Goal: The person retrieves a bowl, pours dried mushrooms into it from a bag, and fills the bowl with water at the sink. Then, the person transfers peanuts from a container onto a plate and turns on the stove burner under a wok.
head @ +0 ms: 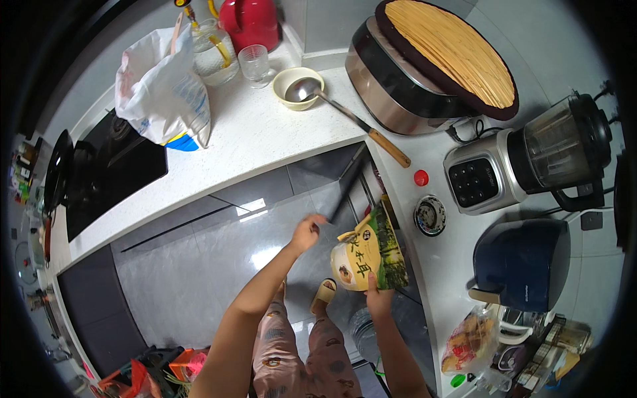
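My right hand [379, 298] grips the lower edge of a yellow and green printed food bag [366, 253], whose top looks folded over. To its left, my left hand [306, 233] reaches forward, its fingertips at the near end of a dark cabinet door or drawer front [346, 191] standing out from under the counter. Its fingers are partly curled; whether they grip that edge cannot be made out. Behind the bag, part of the cabinet's inside shows, with some packages in it.
On the white counter [239, 129] stand an open white sack [164, 94], a bowl [298, 88] with a ladle [348, 114], a multicooker [398, 79], a blender [497, 174] and a dark blue air fryer [520, 263]. A red cap [421, 177] lies near the edge. A large plastic bottle [366, 333] stands on the floor.
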Demonstrator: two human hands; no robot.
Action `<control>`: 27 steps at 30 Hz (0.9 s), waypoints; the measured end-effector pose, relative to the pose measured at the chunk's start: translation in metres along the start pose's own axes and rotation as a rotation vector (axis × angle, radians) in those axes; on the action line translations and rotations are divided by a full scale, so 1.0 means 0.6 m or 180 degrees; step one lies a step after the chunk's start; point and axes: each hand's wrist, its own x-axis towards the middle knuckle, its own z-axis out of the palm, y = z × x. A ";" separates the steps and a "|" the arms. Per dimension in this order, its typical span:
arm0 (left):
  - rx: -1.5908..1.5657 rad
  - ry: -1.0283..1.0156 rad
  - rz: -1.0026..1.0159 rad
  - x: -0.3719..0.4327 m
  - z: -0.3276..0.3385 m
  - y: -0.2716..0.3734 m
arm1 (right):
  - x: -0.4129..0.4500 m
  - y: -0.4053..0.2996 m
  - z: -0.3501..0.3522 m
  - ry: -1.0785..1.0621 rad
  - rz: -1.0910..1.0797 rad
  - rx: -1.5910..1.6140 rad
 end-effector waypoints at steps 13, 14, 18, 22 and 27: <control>-0.5058 0.1154 -0.1210 0.144 -0.172 0.003 | -0.030 0.131 -0.075 -0.0561 -0.0875 -0.0777; -0.4953 0.1165 -0.1223 0.135 -0.173 0.007 | -0.034 0.123 -0.065 -0.0719 -0.0699 -0.0606; -0.4726 0.1310 -0.1875 0.055 -0.172 0.039 | -0.034 0.152 -0.036 -0.0730 -0.0819 -0.0654; -0.3143 0.1867 -0.2324 -0.050 -0.207 0.046 | -0.052 0.109 0.004 -0.0745 -0.1207 -0.1139; -0.0789 0.2314 -0.1557 -0.182 -0.312 -0.059 | -0.062 0.098 0.055 -0.1209 -0.0544 -0.1256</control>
